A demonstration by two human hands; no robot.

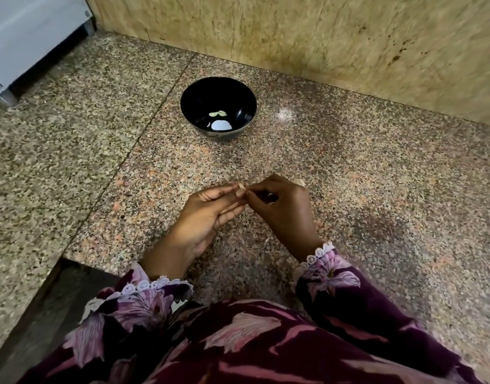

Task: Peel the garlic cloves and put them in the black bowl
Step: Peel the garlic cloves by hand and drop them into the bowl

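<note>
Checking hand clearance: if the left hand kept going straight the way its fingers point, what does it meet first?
The left hand points right, at the right hand. Their fingertips already meet around a small garlic clove, so it would likely press into the right hand's fingers first.

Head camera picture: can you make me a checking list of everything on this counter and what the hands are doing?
Surface: speckled granite counter, with a seam line.
Job's things: black bowl beyond the hands, a few pale peeled garlic cloves inside; one garlic clove between the fingertips.
Clutter: small pale bit behind the right hand, unclear what.
Hands: left hand and right hand both pinch the clove.
Cables: nothing seen.
Surroundings: tan stone wall; white appliance at far left.
</note>
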